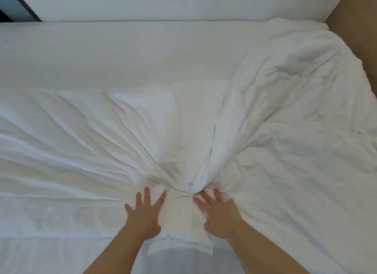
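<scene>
Both bare forearms reach forward; the left hand (143,214) and right hand (217,214) press flat, fingers spread, on the gathered white cotton bedsheet (102,143) beside the rumpled white duvet (295,110).

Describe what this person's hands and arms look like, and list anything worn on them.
The left hand and right hand are bare: no gloves, no ring visible. The left forearm and right forearm are bare too, with no sleeve, watch or bracelet down to the picture's bottom edge. Fine marks are too blurred to tell.
</scene>
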### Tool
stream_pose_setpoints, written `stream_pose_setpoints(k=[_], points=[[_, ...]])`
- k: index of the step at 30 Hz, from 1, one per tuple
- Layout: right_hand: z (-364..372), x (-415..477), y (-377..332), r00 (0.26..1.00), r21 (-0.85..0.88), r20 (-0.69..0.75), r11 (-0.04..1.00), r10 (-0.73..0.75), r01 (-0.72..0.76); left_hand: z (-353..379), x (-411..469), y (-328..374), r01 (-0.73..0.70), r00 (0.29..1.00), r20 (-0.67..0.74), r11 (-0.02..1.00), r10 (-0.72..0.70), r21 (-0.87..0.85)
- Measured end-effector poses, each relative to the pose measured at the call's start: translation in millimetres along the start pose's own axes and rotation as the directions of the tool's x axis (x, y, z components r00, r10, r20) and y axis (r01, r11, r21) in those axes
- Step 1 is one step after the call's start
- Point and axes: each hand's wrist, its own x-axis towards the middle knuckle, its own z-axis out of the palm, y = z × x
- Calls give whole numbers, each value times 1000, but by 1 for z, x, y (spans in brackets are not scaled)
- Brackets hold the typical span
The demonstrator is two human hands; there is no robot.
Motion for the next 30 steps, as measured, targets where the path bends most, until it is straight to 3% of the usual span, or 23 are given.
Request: stream_pose_setpoints(k=[2,4,7,10,12,14,15,16,17,19,20,21,23,25,27,30], points=[[1,-20,40,998,-70,-57,997,-35,30,-7,-5,32,54,998,-20,996,-55,-71],[5,-44,96,996,-144,-91,989,17,-30,-22,-4,75,73,982,-147,954,-120,-290],[17,-80,204,948,-50,-119,952,296,-303,-71,4,145,-53,896,-377,786,-235,-616],[41,-113,278,881,103,9,876,473,-471,-124,20,199,-257,799,-566,735,-204,-627],[61,-119,293,887,194,35,867,461,-459,-161,33,225,-363,814,-544,554,-202,-749],[70,-115,292,904,252,30,872,426,-420,-195,45,247,-323,890,-392,286,-232,-902],[73,-109,294,910,277,33,871,413,-405,-205,46,258,-323,910,-368,229,-193,-918],[73,-104,298,917,301,37,870,398,-390,-209,45,271,-384,896,-424,248,-131,-889],[71,-101,304,924,346,55,861,378,-373,-206,38,286,-481,851,-525,360,-28,-799],[54,-103,316,939,542,77,777,334,-321,-181,18,313,-591,748,-599,698,285,-406],[40,-109,320,933,721,53,633,356,-282,-162,8,322,-579,737,-539,791,407,-196],[24,-115,323,906,881,32,416,422,-225,-142,-1,327,-556,744,-459,831,486,-20],[-14,-130,327,830,997,45,27,555,-72,-112,-17,333,-536,752,-321,817,576,211],[-49,-137,334,791,991,26,-120,611,60,-97,-27,334,-523,765,-258,804,590,284],[-82,-133,333,778,987,-76,-64,623,148,-97,-30,334,-499,771,-240,793,590,348],[-121,-104,313,753,965,-235,240,614,106,-100,-33,338,-510,730,-233,739,643,441]])
